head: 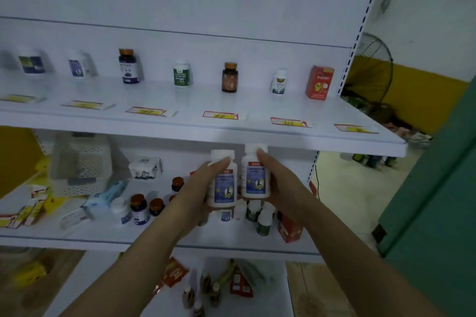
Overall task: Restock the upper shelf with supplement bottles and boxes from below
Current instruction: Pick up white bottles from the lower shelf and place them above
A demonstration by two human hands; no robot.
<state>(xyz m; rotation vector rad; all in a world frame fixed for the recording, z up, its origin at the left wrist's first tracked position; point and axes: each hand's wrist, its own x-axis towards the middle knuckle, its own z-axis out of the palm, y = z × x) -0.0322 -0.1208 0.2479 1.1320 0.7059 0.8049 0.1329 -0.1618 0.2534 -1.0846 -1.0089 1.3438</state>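
- Hands come first: our left hand [206, 183] is wrapped around a white bottle with a blue label [223, 180], with the fingers closed on its side.
- Our right hand [277, 177] is closed around a second white bottle [255, 174] that looks just the same, with one finger up by the cap.
- We hold both bottles upright, side by side, almost touching.
- They are in the air in front of the middle shelf [103, 237], just under the front edge of the upper shelf [180, 123].
- On the upper shelf we see a row of single things, well apart: a dark bottle with a gold cap [128, 66], a white bottle with a green label [182, 73], a brown bottle [229, 77], a small white bottle [278, 81] and a red box [319, 82].
- Two more bottles on the far left are too blurry to tell.
- Yellow price tags [220, 115] lie along the front of that shelf.
- On the middle shelf, behind our hands, stand more bottles, another red box [290, 231] and a white basket [82, 165].
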